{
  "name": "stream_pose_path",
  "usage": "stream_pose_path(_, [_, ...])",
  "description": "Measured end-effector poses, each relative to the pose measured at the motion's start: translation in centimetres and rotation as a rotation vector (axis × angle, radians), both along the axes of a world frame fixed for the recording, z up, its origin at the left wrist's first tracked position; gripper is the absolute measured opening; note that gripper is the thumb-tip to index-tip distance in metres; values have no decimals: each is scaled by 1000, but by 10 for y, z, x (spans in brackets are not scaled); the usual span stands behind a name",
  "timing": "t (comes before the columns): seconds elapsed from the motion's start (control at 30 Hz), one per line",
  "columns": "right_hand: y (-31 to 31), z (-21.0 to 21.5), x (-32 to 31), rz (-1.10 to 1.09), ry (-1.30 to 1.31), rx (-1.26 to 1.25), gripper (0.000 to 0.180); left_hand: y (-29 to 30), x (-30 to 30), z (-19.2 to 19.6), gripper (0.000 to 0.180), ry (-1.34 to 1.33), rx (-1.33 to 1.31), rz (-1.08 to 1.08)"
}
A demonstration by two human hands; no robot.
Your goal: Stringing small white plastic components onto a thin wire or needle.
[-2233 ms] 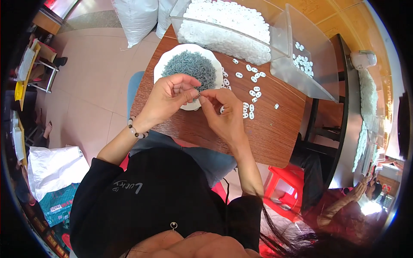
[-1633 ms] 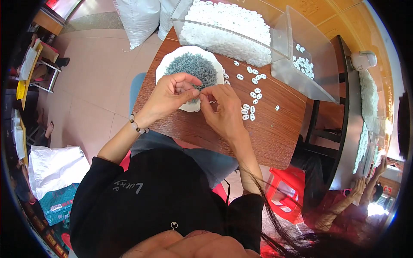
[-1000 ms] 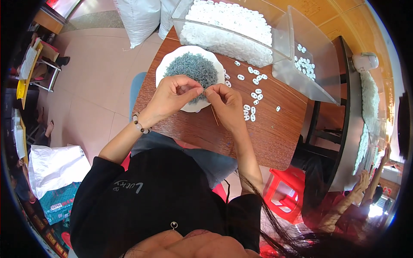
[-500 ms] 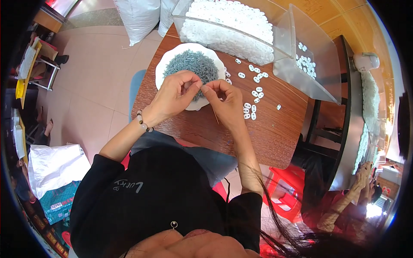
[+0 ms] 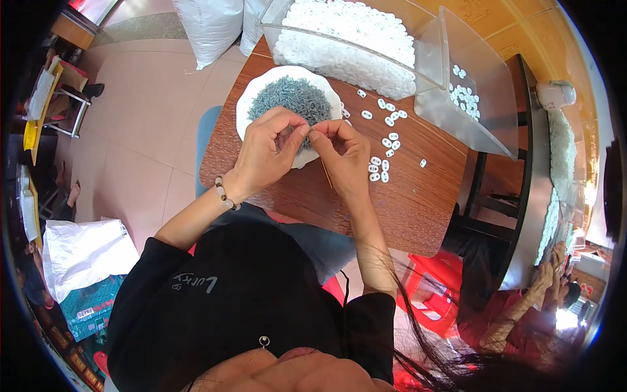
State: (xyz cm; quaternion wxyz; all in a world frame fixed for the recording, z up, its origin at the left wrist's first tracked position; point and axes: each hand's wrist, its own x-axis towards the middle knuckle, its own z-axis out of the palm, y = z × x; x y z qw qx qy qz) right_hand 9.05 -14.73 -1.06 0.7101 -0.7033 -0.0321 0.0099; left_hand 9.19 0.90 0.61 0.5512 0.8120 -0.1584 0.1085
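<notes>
My left hand [image 5: 271,147] and my right hand [image 5: 341,155] meet over the near rim of a white scalloped bowl [image 5: 244,98]. The bowl is heaped with small, thin grey-blue pieces [image 5: 294,95], like screws or plugs. Thumb and forefinger are pinched together on both hands, tip to tip. Whatever lies between the fingertips is too small and too covered to make out. A thin brownish sliver shows beside my right palm. To the right of the bowl, several white oval pieces [image 5: 375,168], each with two dark holes, lie scattered on the brown wooden table [image 5: 411,209].
A clear bin [image 5: 339,40] full of white pieces stands at the table's back. Beside it, another clear bin [image 5: 457,124] holds several white ovals. A red stool [image 5: 428,294] is below the table's right side; a person's arms [image 5: 522,307] show at far right. White sacks [image 5: 209,29] stand behind.
My left wrist has shifted slightly to the right and the bracelet has turned a little. Both hands' fingertips stay pinched together over the bowl.
</notes>
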Motion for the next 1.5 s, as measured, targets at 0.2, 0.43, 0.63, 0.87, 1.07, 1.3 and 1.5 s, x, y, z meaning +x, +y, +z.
stream_pose_path(0.2, [-1,1,-3,-3,15,6,8,0,1,-2,6,-38,17,-6])
stream_pose_path(0.43, [0,4,-2,18,30,32,8,2,-1,-1,7,-119,43,-6])
stream_pose_path(0.63, [0,9,-2,39,51,30,9,5,0,-4,9,-214,93,0])
stream_pose_path(0.87, [-3,7,0,81,97,99,8,5,-2,-6,9,-223,114,-10])
stream_pose_path(1.07, [0,9,-1,56,88,91,6,3,-1,-5,7,-139,62,-20])
stream_pose_path(1.3, [6,9,0,16,-247,-240,7,3,0,-14,14,580,-530,-120])
stream_pose_path(1.5, [7,9,6,74,-191,-287,10,11,10,-10,23,456,-390,-11])
